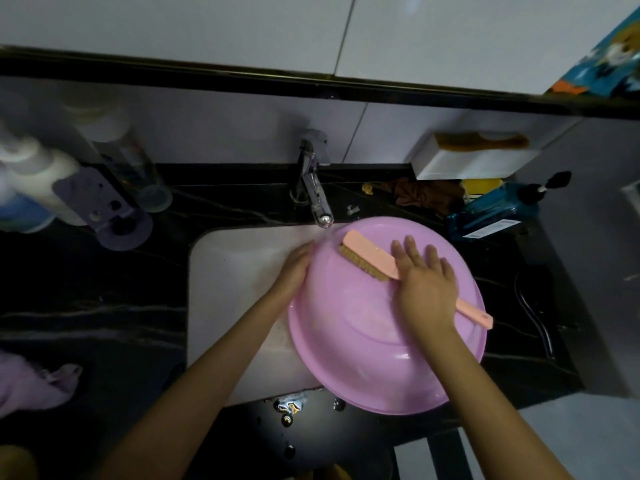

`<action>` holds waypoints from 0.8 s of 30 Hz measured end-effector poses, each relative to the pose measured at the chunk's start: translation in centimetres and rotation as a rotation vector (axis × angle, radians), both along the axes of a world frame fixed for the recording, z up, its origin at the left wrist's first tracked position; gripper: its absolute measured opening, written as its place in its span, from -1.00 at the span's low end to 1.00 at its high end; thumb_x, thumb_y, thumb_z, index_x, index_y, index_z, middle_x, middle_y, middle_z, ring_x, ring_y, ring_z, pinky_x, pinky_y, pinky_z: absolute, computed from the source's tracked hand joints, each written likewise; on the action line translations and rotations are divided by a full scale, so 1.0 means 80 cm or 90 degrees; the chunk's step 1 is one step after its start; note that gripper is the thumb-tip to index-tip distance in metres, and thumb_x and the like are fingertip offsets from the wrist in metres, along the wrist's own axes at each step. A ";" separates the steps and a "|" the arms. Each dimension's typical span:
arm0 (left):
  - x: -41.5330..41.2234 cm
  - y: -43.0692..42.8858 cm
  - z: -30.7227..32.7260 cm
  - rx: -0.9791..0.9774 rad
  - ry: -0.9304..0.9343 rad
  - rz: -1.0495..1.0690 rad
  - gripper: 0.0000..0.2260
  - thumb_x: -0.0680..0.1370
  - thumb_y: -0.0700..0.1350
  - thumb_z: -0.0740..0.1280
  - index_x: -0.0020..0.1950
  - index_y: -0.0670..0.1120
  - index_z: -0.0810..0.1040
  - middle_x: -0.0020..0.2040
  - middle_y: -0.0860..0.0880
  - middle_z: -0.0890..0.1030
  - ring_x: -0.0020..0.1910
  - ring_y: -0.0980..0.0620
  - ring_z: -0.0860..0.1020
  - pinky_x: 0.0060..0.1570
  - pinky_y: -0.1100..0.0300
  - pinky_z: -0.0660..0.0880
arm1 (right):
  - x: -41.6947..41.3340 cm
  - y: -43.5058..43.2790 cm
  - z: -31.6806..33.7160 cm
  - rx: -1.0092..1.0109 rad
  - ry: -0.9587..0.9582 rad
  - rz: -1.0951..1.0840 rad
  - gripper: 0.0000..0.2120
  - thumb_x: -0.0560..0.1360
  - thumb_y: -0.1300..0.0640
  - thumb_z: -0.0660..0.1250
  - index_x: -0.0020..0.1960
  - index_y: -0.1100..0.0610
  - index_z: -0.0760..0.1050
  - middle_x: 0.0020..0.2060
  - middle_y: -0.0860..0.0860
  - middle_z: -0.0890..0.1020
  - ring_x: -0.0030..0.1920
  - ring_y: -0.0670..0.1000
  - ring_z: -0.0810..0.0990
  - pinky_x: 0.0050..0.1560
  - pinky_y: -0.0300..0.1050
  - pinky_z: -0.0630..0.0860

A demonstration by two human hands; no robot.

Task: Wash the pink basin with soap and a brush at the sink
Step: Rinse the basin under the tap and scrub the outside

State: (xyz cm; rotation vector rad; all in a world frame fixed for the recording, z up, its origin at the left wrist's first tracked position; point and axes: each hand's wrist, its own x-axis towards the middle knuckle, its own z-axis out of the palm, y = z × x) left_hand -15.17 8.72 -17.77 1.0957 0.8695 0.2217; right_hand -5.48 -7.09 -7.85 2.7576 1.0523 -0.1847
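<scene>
Round pink plastic basin (363, 341) tilted over the white sink (235, 278). Left hand (294, 268) grips its left rim; right hand (424, 282), fingers straight and spread, presses the pink tan-bristled brush (367, 252) against the basin's inside.

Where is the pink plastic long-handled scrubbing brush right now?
In the head view the brush lies right of centre, across the far part of the round pink plastic basin, beneath the right hand, bristle end nearest the chrome tap.
</scene>
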 end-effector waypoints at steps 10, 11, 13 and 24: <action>0.013 -0.012 0.025 -0.093 -0.028 -0.073 -0.76 0.64 -0.06 0.11 0.06 -0.06 0.57 -0.14 0.04 0.63 -0.12 0.12 0.57 -0.20 0.35 0.49 | 0.000 -0.008 0.001 0.016 0.003 0.000 -0.48 0.58 0.19 0.09 0.53 0.04 0.15 0.51 0.03 0.19 0.49 0.21 0.14 0.43 0.13 0.08; 0.005 -0.017 0.019 -0.089 -0.029 -0.053 -0.76 0.64 -0.05 0.11 0.08 -0.05 0.56 -0.07 0.03 0.62 -0.05 0.10 0.56 -0.14 0.32 0.48 | -0.001 -0.006 0.000 0.010 0.000 -0.002 -0.48 0.58 0.20 0.07 0.53 0.05 0.14 0.51 0.03 0.18 0.49 0.21 0.13 0.43 0.13 0.08; 0.003 -0.015 0.016 -0.006 -0.039 -0.060 -0.74 0.65 -0.11 0.10 0.22 -0.08 0.52 0.16 -0.01 0.58 0.18 0.05 0.49 0.12 0.24 0.45 | -0.002 -0.005 -0.002 0.014 0.000 -0.016 -0.47 0.57 0.21 0.07 0.53 0.07 0.13 0.51 0.04 0.18 0.49 0.22 0.13 0.43 0.14 0.08; 0.014 -0.011 0.013 -0.058 0.003 -0.045 -0.73 0.64 -0.03 0.11 0.20 -0.01 0.55 0.14 -0.01 0.61 0.21 -0.01 0.51 0.26 0.09 0.39 | -0.004 0.012 -0.005 -0.017 -0.007 -0.021 -0.45 0.56 0.17 0.08 0.54 0.08 0.10 0.52 0.05 0.15 0.48 0.25 0.10 0.42 0.16 0.07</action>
